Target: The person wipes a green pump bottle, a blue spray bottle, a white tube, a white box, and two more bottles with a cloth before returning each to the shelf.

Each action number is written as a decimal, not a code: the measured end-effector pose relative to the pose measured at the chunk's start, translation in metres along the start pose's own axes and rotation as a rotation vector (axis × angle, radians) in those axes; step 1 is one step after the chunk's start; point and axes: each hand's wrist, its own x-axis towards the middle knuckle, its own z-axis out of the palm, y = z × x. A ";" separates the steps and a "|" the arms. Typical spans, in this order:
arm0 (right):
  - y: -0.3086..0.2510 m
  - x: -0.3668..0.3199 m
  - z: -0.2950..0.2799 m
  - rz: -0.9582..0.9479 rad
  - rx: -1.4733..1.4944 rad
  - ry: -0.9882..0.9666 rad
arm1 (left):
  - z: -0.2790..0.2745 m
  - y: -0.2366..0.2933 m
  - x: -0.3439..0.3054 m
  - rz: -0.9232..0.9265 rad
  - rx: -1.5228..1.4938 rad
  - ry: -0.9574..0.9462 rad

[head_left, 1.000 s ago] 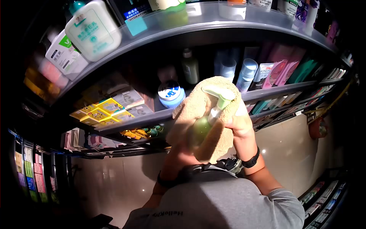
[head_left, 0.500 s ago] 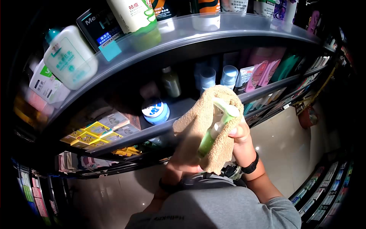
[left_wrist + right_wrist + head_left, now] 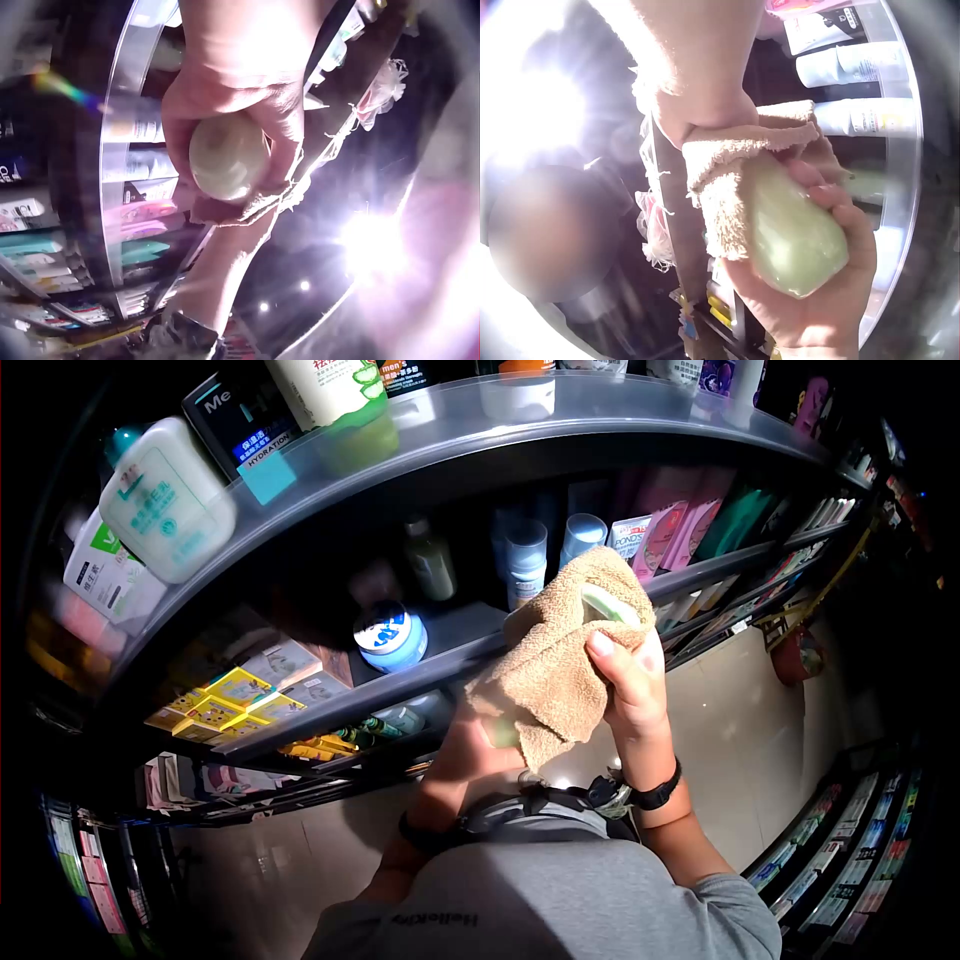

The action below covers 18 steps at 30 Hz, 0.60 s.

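Note:
A pale green pump bottle [image 3: 799,236] is held between both hands, partly wrapped in a tan towel [image 3: 560,670]. My left hand [image 3: 470,745] grips the lower part of the bottle, its fingers curled round the body in the right wrist view. In the left wrist view the bottle's rounded base [image 3: 229,157] shows inside that hand. My right hand [image 3: 637,680] grips the towel round the bottle's top, thumb lying along the cloth. Only a strip of the pump head [image 3: 610,605] shows between the towel folds; the bottle's neck is hidden.
Ahead is a shelf [image 3: 450,645] with a blue-lidded jar [image 3: 390,638], a dark green bottle [image 3: 430,560], light blue bottles [image 3: 526,560] and yellow boxes [image 3: 235,695]. A clear-edged upper shelf [image 3: 480,435] carries a large white pump bottle [image 3: 170,500]. Tiled floor [image 3: 740,730] lies below.
The towel has been folded over the pump head and neck, which showed bare before. My right thumb has moved onto the cloth. The shelves have shifted leftward in the head view.

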 end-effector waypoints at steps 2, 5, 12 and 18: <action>0.000 0.000 0.002 0.058 0.021 -0.003 | 0.002 0.001 0.000 -0.057 -0.082 0.076; -0.005 0.000 0.001 0.033 0.034 -0.076 | 0.014 0.011 -0.003 -0.243 -0.584 0.229; -0.011 0.000 -0.001 0.096 0.050 -0.103 | -0.004 0.014 -0.012 -0.123 -0.100 -0.007; -0.002 0.004 -0.001 0.142 0.058 -0.117 | -0.013 0.007 -0.012 0.122 0.129 -0.016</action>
